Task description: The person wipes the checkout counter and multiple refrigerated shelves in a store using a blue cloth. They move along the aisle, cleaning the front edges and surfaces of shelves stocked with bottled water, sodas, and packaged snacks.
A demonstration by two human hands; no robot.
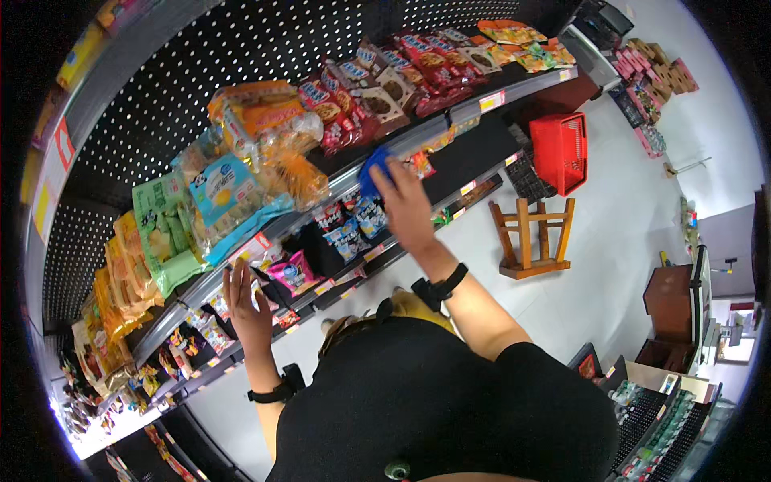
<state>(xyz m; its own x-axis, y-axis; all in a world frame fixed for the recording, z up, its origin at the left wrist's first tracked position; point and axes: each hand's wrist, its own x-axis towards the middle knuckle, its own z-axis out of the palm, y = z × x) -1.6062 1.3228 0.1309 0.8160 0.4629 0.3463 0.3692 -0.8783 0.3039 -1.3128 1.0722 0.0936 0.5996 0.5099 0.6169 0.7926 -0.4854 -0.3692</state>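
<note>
My right hand presses a blue cloth against the metal front edge of the upper shelf, its fingers over the cloth. Further left, my left hand holds nothing; its fingers are stretched and apart beside the same shelf's edge. Behind the left hand lie a green snack bag and a clear bag of snacks with a blue label. Past the cloth stand red snack packets. Below, on the lower shelf, are a pink packet and blue packets.
A wooden stool lies turned over on the floor to the right. Beside it are a red shopping basket and a black basket. Pink boxes are stacked at the far right. Another stocked shelf stands at the lower right.
</note>
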